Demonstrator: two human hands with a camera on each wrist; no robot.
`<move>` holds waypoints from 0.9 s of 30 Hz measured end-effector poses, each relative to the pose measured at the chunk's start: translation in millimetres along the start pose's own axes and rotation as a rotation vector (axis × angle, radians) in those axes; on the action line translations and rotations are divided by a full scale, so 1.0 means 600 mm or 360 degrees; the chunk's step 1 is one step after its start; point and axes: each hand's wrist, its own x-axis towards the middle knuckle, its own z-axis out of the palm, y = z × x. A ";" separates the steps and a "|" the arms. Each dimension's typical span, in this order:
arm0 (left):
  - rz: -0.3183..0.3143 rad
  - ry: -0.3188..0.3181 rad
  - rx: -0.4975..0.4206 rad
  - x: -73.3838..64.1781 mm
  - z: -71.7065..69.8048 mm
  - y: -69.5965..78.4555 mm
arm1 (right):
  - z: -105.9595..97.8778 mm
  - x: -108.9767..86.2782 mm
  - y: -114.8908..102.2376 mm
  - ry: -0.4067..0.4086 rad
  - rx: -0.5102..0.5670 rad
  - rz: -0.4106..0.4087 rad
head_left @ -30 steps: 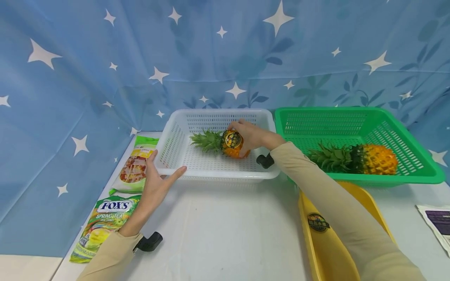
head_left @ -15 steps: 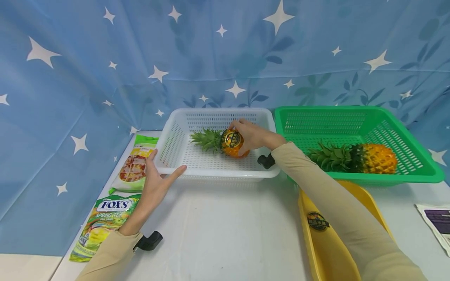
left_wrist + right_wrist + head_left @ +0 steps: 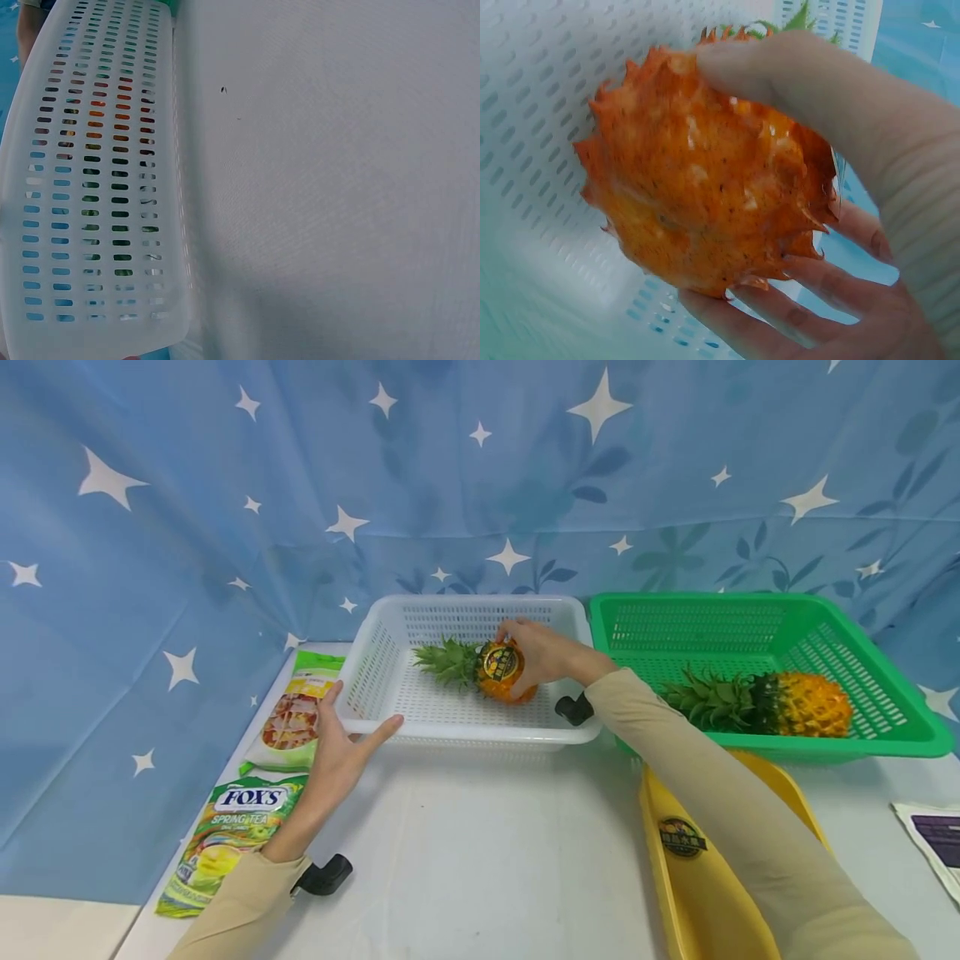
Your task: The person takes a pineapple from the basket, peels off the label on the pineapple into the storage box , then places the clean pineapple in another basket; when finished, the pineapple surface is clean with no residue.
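My right hand (image 3: 546, 652) grips a pineapple (image 3: 504, 665) inside the white basket (image 3: 450, 730). The fruit lies on its side with its leafy crown to the left and a round black label upward. Seen from the right wrist, the thumb presses one side of the orange, spiny fruit (image 3: 697, 180) and the fingers reach round the other. At the basket's near left corner rests my left hand (image 3: 337, 760), its thumb along the front rim and its fingers at the left side. The left wrist view shows the slotted basket wall (image 3: 97, 180) but little of that hand.
A green basket (image 3: 825, 745) to the right holds another pineapple (image 3: 813, 704). Before it, partly under my right forearm, sits a yellow tray (image 3: 660, 868). Two snack bags, one green-and-white (image 3: 288, 718) and one Fox's candy (image 3: 232, 835), lie left. A purple-and-white packet (image 3: 937, 839) is far right.
The head view has shifted slightly. Both hands keep their places, the right on the pineapple and the left at the white basket's corner.
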 end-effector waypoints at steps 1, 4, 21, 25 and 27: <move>0.0002 0.0000 -0.0002 0.000 0.001 -0.001 | -0.001 -0.002 -0.001 0.0009 0.0001 0.0004; 0.0006 0.0000 -0.0001 0.001 0.003 -0.002 | -0.006 -0.005 -0.002 0.0039 -0.0008 0.0000; 0.0000 0.0000 0.0036 0.004 0.009 -0.001 | -0.050 -0.042 -0.048 0.0348 0.0040 -0.0186; -0.0020 0.0010 0.0065 0.003 0.004 0.001 | -0.060 -0.062 -0.076 0.0411 0.0047 -0.0263; -0.0031 0.0009 0.0076 0.002 0.001 0.003 | -0.065 -0.076 -0.093 0.0432 0.0044 -0.0314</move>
